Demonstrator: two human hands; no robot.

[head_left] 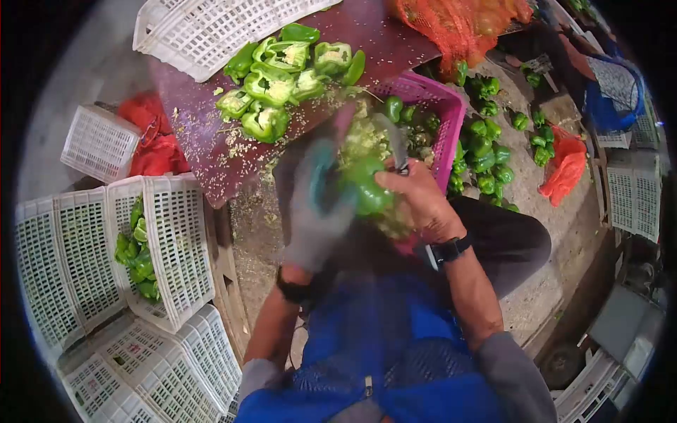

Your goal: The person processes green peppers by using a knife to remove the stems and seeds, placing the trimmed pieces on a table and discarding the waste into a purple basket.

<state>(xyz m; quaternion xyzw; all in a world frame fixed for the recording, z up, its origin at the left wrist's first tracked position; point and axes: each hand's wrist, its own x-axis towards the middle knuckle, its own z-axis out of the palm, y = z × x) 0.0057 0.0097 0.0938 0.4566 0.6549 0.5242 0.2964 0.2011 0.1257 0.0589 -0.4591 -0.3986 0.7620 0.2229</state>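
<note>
My right hand (pixel 423 194) is closed around the handle of a small knife (pixel 395 137), its blade pointing up and away from me. The thumb of that hand presses at the side of a green bell pepper (pixel 367 185), which is blurred. Close on the pepper's left is my left hand (pixel 314 204), in a grey and teal glove and smeared by motion. Beneath them a pink basket (pixel 457 120) holds pepper scraps and seed cores (pixel 363 134). Cut green pepper halves (pixel 271 84) lie in a heap on the dark red tabletop (pixel 190 141), among scattered seeds.
A white crate (pixel 211 35) rests at the table's far edge, beside an orange mesh bag (pixel 451 28). White crates (pixel 180 240) stand at left, one with pepper pieces (pixel 137 257) in it. Whole peppers (pixel 483 151) lie on the floor at right, near a red mesh bag (pixel 564 166).
</note>
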